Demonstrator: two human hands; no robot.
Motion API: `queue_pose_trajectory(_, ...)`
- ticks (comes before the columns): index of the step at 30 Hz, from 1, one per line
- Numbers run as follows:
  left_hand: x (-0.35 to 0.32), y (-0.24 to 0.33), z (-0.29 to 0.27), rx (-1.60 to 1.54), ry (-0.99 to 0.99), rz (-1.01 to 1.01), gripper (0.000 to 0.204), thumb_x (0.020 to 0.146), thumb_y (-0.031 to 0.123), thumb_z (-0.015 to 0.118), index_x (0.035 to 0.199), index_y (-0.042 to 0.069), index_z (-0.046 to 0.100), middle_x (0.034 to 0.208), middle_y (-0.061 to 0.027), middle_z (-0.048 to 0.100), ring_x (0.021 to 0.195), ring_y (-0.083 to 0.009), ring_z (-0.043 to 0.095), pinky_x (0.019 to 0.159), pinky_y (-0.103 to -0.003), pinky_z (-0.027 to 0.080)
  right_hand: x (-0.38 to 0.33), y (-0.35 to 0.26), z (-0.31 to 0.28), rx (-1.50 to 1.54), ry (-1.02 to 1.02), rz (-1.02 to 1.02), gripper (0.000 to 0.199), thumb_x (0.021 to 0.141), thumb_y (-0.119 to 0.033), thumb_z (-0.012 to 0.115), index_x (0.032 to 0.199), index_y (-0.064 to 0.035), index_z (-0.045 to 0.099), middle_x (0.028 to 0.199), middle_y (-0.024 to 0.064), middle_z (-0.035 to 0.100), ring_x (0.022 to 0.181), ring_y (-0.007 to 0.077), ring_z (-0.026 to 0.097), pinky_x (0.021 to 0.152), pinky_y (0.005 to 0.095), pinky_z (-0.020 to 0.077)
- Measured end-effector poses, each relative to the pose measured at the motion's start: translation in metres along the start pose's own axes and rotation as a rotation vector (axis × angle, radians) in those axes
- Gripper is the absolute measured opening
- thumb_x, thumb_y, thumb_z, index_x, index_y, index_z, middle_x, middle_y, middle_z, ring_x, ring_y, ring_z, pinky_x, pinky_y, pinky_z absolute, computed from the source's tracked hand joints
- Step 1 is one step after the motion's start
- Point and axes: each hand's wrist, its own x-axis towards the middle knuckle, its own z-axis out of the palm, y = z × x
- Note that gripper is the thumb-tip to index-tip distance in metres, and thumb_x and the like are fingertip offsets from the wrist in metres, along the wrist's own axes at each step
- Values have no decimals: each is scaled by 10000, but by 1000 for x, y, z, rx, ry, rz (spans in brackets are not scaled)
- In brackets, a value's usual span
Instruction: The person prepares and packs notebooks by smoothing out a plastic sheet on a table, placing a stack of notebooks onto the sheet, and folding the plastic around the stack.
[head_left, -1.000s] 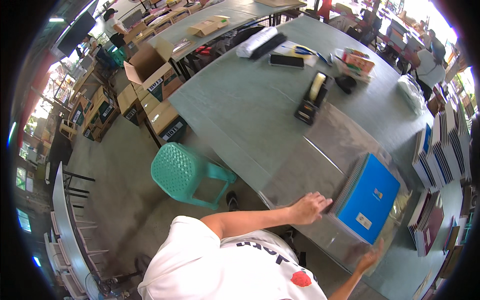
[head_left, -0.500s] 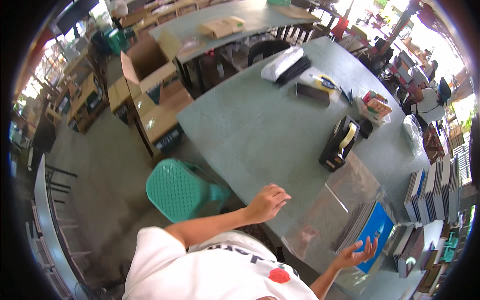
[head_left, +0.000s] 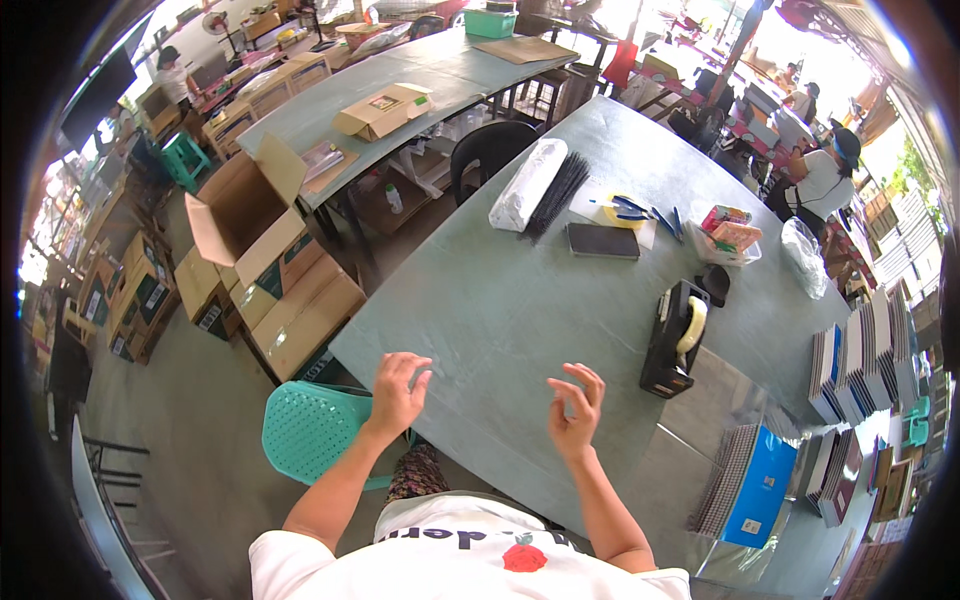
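Note:
My left hand (head_left: 400,392) hovers by the table's near left edge, fingers apart and holding nothing. Over the near part of the grey-green table (head_left: 480,330) is my right hand (head_left: 577,405), its fingers curved and spread with nothing between them. A black tape dispenser (head_left: 674,340) with a roll of clear tape stands to the right of that hand. Farther right, a stack of blue-covered spiral notebooks (head_left: 757,487) lies on clear plastic sheeting (head_left: 640,490). Neither hand touches any of these.
On the far half lie a white plastic roll (head_left: 528,185), black bristle-like strips (head_left: 556,196), a dark flat box (head_left: 603,241), pliers (head_left: 630,209) and a plastic tub (head_left: 725,243). More notebooks (head_left: 865,350) stand at right. A green stool (head_left: 315,432) and open carton (head_left: 240,210) are left.
My right hand has moved left, away from the blue notebooks. The left hand has shifted left and its fingers have spread. The whole view has turned somewhat.

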Motion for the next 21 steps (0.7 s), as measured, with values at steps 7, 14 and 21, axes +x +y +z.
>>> queue_pose_trajectory(7, 88, -166, -21, 11, 2, -53, 134, 735, 80, 621, 863, 43, 614, 880, -111, 586, 867, -286, 520, 775, -366, 424, 35, 7, 138, -65, -168, 241, 237, 687, 14, 561, 859, -129, 639, 1120, 63, 540, 1086, 272, 457, 907, 394, 359)
queue_pose_trajectory(14, 202, -343, -18, 59, -126, -98, 114, 720, 101, 630, 807, 41, 587, 838, -122, 594, 819, -302, 547, 748, -393, 447, 92, 5, 251, -338, -326, 283, 342, 743, -112, 605, 1082, -93, 562, 1260, 121, 451, 1204, 310, 373, 993, 423, 279)
queue_pose_trajectory(21, 335, -515, -8, 459, -164, -238, 151, 785, 125, 536, 898, 25, 549, 902, -178, 567, 872, -350, 559, 757, -423, 462, 126, -5, 284, -636, -499, 309, 537, 811, -317, 530, 1269, -68, 401, 1373, 156, 313, 1303, 318, 218, 1047, 486, 136)
